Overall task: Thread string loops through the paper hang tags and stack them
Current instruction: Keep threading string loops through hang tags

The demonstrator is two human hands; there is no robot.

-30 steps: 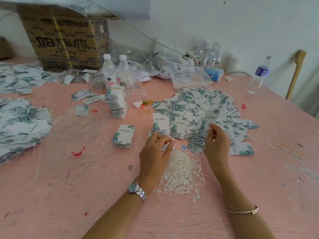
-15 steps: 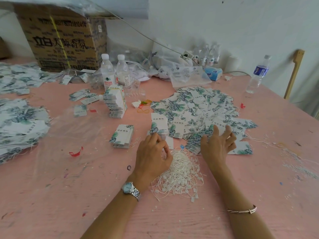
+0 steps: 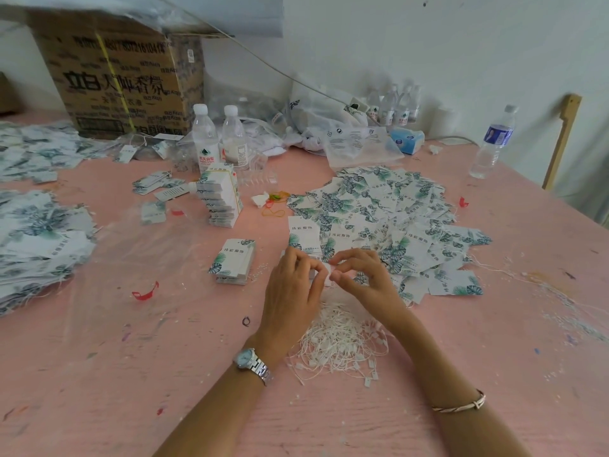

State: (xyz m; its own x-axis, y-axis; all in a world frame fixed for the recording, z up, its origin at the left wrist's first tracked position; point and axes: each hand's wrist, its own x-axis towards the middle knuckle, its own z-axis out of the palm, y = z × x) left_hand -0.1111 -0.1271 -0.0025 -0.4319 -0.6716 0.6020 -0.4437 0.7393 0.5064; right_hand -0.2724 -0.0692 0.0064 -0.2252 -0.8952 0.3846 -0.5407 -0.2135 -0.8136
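- Head view, centre of frame: left hand (image 3: 291, 291) and right hand (image 3: 365, 282) meet fingertip to fingertip, both grips pinching a small white piece, probably a hang tag (image 3: 329, 274).
- String loops (image 3: 339, 338) lie piled on the surface (image 3: 164, 374) just below both hands.

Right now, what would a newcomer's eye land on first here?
The left hand and right hand meet mid-table, fingers pinching a small white piece above a tangle of string loops. Behind them spreads a wide scatter of leaf-print hang tags. A tall tag stack stands to the left.
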